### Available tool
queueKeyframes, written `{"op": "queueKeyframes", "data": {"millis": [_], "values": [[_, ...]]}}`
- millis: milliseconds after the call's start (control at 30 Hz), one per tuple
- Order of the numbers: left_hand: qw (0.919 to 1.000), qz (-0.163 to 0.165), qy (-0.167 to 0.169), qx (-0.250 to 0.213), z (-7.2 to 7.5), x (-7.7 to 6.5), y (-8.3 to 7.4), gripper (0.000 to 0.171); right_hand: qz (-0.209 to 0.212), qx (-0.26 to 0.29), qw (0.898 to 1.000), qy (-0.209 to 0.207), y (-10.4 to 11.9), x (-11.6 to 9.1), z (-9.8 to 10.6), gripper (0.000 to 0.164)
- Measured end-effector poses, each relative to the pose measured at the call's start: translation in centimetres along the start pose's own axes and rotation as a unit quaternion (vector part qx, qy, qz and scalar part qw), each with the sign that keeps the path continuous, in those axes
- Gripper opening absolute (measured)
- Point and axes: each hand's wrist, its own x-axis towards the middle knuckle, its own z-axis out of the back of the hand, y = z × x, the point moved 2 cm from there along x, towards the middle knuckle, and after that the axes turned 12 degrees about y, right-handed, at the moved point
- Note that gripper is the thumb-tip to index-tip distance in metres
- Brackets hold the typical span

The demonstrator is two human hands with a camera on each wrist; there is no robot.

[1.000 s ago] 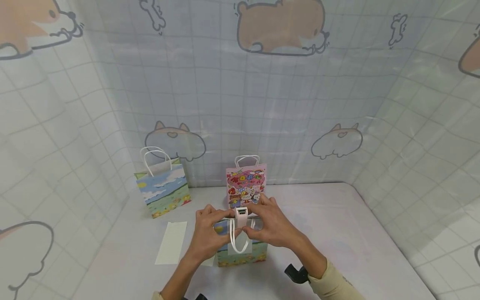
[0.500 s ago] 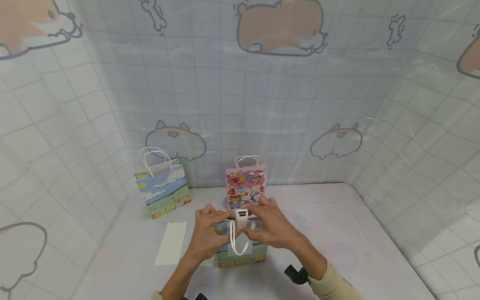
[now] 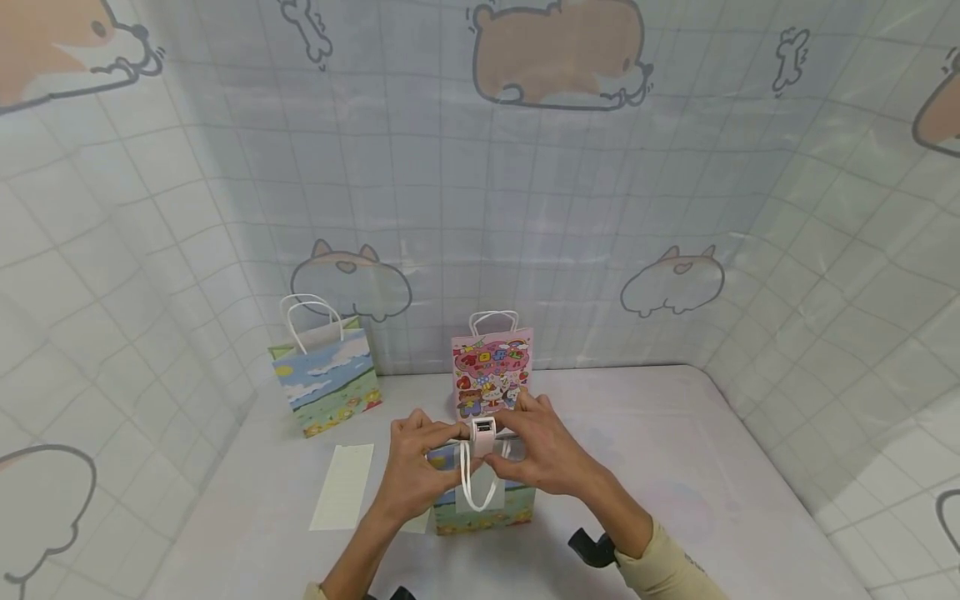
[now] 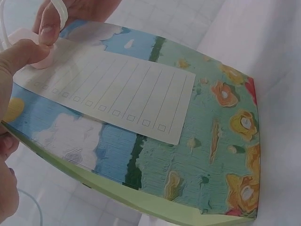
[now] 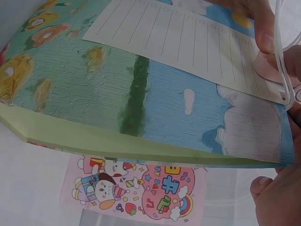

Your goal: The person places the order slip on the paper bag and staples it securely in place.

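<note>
As 2 forearms converge | left hand, right hand: fingers pinch pink device against bag

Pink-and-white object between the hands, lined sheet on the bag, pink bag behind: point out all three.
Pink-and-white object (image 3: 484, 442): head view, its pink front face.
Lined sheet (image 4: 115, 89): left wrist view, its ruled middle.
Pink bag (image 3: 492, 372): head view, its printed front.

Relative to the nearest paper bag, little shifts from a second ago; the white handle loop at its front hangs a touch lower; the pink-and-white tool at its upper edge sits marginally lower; the printed backdrop beyond it drifts slightly leftward.
</note>
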Motion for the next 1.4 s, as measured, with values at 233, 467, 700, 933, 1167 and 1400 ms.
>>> {"op": "queueKeyframes", "data": {"millis": [233,467,700,933,1167,1400], "values": [[1.0000,0.004,-0.001,0.001,-0.1,-0.1,0.0,0.037,-0.001,-0.002,1.000,0.002,0.0,0.0,0.0,0.036],[0.9996,0.027,0.004,0.000,-0.1,-0.1,-0.1,0.037,0.006,-0.005,1.000,-0.006,-0.1,0.0,-0.1,0.033],[0.9971,0.071,0.011,-0.025,0.1,-0.6,0.1,0.038,0.004,-0.002,1.000,-0.004,-0.3,0.0,-0.1,0.036],[0.9968,0.076,-0.011,-0.021,0.5,-1.3,0.9,0.032,-0.017,0.014,1.000,0.004,-0.4,0.0,0.2,0.036],[0.9964,0.082,-0.013,-0.016,0.6,-1.4,0.9,0.023,-0.022,0.021,0.999,0.012,-0.4,0.1,0.2,0.036],[0.9952,0.095,-0.015,-0.014,0.6,-1.3,0.7,0.021,-0.032,0.027,0.999,0.017,-0.4,0.1,0.1,0.036]]}}
